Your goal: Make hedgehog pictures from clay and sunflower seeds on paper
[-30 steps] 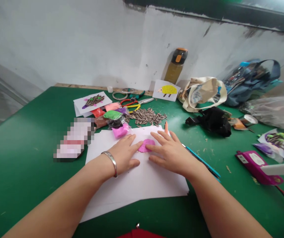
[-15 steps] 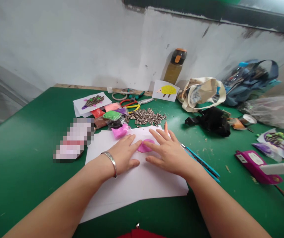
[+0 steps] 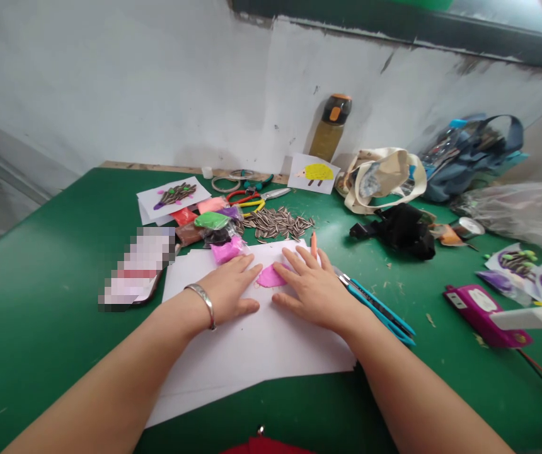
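White paper sheets [image 3: 252,347] lie on the green table, and a flattened pink clay piece [image 3: 271,276] is on the top sheet. My left hand [image 3: 228,290], with a silver bracelet at the wrist, rests open on the paper just left of the clay. From the right, my right hand [image 3: 316,290] lies with fingers spread, a fingertip on the clay's right part. Beyond my hands are bagged clay in several colours, including a pink packet [image 3: 227,250] and a green one [image 3: 212,221], and a pile of striped seeds [image 3: 278,224].
A phone [image 3: 141,268] lies left of the paper. Scissors and pliers [image 3: 256,200], a bottle [image 3: 331,129] and a hedgehog drawing [image 3: 312,173] stand or lie at the back. Blue-handled tools [image 3: 384,312], bags [image 3: 384,180] and a magenta device [image 3: 486,315] are on the right.
My left hand has drawn slightly away from the clay, showing more of its left side. My right hand remains spread at the clay's right. The whole view has shifted slightly.
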